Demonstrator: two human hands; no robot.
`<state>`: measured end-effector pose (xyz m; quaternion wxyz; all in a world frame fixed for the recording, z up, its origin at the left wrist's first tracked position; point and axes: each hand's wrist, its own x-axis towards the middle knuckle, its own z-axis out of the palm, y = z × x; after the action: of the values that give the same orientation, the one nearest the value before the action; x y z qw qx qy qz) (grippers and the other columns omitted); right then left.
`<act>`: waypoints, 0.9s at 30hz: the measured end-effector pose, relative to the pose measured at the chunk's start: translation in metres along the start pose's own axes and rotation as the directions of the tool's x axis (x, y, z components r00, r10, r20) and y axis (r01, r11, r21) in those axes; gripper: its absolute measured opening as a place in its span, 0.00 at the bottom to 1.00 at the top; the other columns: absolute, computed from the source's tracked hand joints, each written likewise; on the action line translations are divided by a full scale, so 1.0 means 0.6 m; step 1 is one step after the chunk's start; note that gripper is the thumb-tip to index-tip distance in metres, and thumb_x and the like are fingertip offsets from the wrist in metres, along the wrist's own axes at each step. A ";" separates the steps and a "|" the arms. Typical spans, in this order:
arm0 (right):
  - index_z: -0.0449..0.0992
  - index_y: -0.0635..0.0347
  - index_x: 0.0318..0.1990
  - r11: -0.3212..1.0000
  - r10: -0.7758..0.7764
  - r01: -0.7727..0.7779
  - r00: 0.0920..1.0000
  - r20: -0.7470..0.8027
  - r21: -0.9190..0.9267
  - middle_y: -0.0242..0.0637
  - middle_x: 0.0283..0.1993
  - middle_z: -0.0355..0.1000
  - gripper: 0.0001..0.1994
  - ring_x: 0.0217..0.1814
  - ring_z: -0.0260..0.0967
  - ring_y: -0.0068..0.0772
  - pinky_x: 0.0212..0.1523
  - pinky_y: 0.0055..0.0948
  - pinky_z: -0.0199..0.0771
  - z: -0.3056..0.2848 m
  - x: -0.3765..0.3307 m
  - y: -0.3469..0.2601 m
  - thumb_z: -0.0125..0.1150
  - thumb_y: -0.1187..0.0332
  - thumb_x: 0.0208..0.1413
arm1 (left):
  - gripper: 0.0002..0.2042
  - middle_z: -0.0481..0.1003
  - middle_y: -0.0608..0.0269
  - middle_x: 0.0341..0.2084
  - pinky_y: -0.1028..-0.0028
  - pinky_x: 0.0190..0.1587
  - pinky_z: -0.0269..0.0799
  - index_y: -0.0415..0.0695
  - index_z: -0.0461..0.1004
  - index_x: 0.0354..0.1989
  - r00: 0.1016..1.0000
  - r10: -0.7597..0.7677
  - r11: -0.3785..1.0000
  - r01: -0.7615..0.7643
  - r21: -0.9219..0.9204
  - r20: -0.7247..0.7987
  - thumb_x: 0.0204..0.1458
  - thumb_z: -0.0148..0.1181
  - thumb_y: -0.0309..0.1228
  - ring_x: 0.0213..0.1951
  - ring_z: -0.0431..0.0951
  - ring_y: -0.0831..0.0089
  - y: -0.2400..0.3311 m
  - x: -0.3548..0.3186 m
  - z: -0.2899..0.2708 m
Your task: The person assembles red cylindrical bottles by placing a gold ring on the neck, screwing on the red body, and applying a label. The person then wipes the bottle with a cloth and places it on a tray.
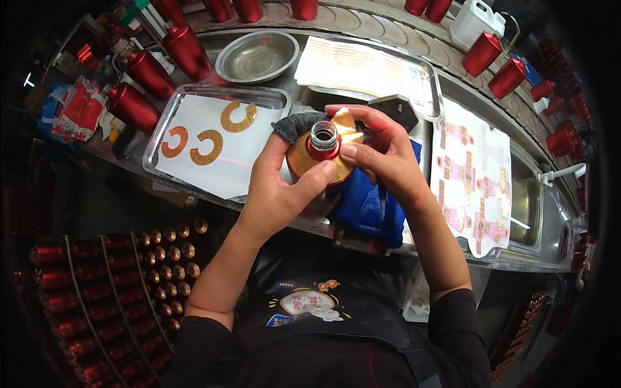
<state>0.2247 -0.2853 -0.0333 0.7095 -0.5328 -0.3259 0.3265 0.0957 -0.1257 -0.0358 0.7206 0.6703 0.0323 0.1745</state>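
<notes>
My left hand (283, 187) grips a red bottle (331, 182) around its shoulder, thumb on top, dark grey knit fabric (299, 124) covering its fingers. The bottle's clear threaded neck (324, 136) is uncapped and points toward me. A gold C-shaped label (299, 162) lies around the shoulder. On the neck's right, a flap of gold label (344, 121) stands up from the bottle. My right hand (388, 152) is closed around that side, thumb and fingers pinching the gold label. The bottle's lower body is hidden beneath my hands.
Left, a metal tray (152, 156) holds white paper with three gold C-shaped labels (239, 117). Behind stands a metal bowl (257, 57); a sheet-filled tray (437, 97) is farther right. A blue cloth (372, 210) lies below my hands. Red bottles (186, 53) line a conveyor (362, 29); label sheets (471, 174) lie right.
</notes>
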 end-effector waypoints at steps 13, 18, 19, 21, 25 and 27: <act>0.71 0.67 0.62 0.998 -0.062 0.061 0.998 -0.001 -0.032 0.39 0.61 0.72 0.28 0.54 0.76 0.24 0.50 0.22 0.79 0.006 -0.009 -0.005 0.71 0.74 0.53 | 0.48 0.72 0.59 0.57 0.68 0.66 0.63 0.41 0.61 0.66 0.952 -0.084 0.995 0.063 0.081 0.293 0.33 0.83 0.29 0.61 0.71 0.68 0.015 0.025 -0.042; 0.71 0.63 0.63 0.986 -0.087 0.075 0.993 -0.074 -0.150 0.36 0.62 0.72 0.27 0.28 0.64 0.07 0.26 0.12 0.60 0.014 -0.011 -0.003 0.69 0.73 0.54 | 0.48 0.71 0.61 0.58 0.69 0.65 0.63 0.41 0.63 0.66 0.981 -0.054 0.991 0.029 0.134 0.187 0.33 0.84 0.31 0.61 0.71 0.70 -0.002 0.010 -0.029; 0.71 0.64 0.63 0.989 -0.091 0.079 0.992 -0.092 -0.122 0.36 0.63 0.72 0.27 0.28 0.64 0.07 0.26 0.12 0.60 0.014 -0.012 -0.003 0.68 0.73 0.54 | 0.48 0.71 0.61 0.58 0.69 0.65 0.64 0.41 0.63 0.66 0.981 -0.038 0.985 0.004 0.174 0.193 0.33 0.85 0.31 0.61 0.71 0.70 -0.004 0.015 -0.033; 0.71 0.65 0.63 0.996 -0.088 0.083 0.985 -0.151 -0.036 0.36 0.61 0.73 0.26 0.26 0.62 0.07 0.25 0.12 0.59 0.014 -0.014 -0.002 0.65 0.72 0.56 | 0.52 0.69 0.59 0.62 0.67 0.68 0.61 0.41 0.60 0.69 0.957 -0.062 0.995 0.039 0.087 0.283 0.31 0.85 0.31 0.64 0.68 0.68 -0.003 0.026 -0.046; 0.70 0.66 0.64 0.997 -0.055 0.043 0.971 -0.232 -0.056 0.34 0.56 0.75 0.26 0.24 0.60 0.07 0.25 0.11 0.59 0.020 -0.028 -0.001 0.62 0.69 0.57 | 0.51 0.62 0.51 0.69 0.61 0.70 0.59 0.40 0.57 0.72 0.964 -0.119 0.967 0.167 -0.194 0.238 0.38 0.81 0.38 0.69 0.64 0.60 0.004 0.029 -0.053; 0.69 0.66 0.64 0.996 -0.004 -0.014 0.981 -0.196 -0.091 0.34 0.56 0.74 0.28 0.27 0.63 0.08 0.27 0.12 0.62 0.024 -0.033 0.002 0.64 0.65 0.57 | 0.37 0.72 0.58 0.60 0.67 0.66 0.65 0.40 0.64 0.67 0.984 -0.105 0.966 0.136 -0.222 0.145 0.48 0.75 0.30 0.62 0.71 0.68 0.004 0.025 -0.045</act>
<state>0.2012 -0.2934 -0.0335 0.7120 -0.5952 -0.2676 0.2590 0.1015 -0.0951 -0.0332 0.8034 0.5888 0.0050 0.0882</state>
